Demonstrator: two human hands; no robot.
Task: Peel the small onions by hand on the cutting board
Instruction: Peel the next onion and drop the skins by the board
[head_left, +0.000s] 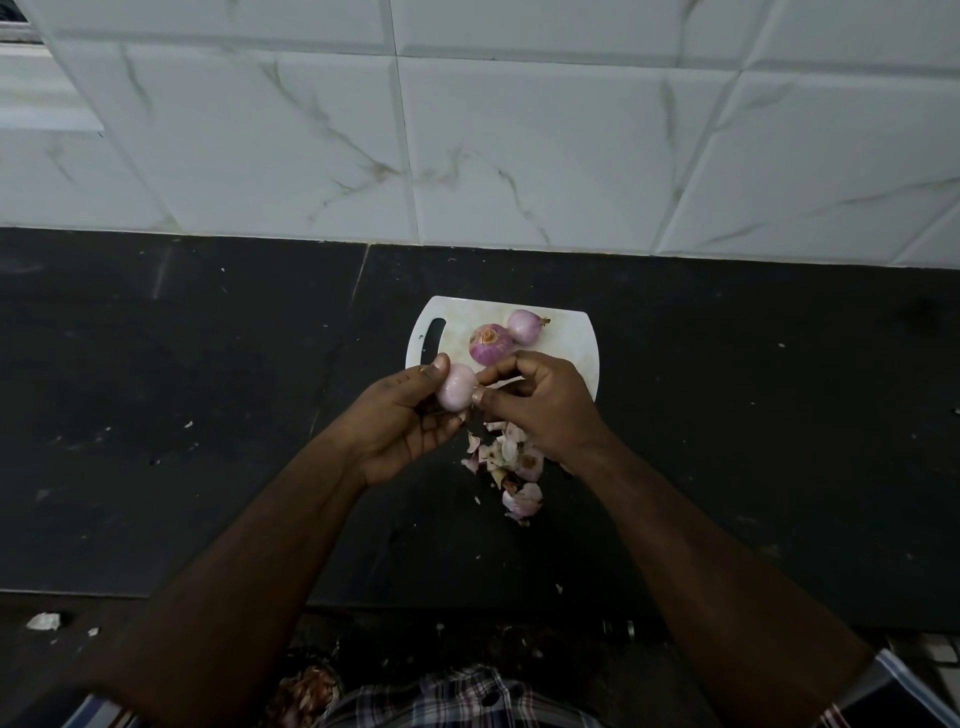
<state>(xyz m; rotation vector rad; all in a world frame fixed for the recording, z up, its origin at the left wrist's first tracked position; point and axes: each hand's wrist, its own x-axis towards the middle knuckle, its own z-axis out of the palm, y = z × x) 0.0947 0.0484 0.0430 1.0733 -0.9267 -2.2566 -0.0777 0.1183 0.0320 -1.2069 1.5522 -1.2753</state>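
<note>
Two onions (498, 336) on the board (571, 338), peels (511, 467) seemingly nearer.

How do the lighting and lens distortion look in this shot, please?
Head view: dim overall, the dark counter swallowing detail; the white cutting board is the brightest patch; wide-angle bending bows the wall tiles; the left hand and its onion read reasonably sharp.

Pale peeled onion (455, 386) above white cutting board (571, 343)
</note>
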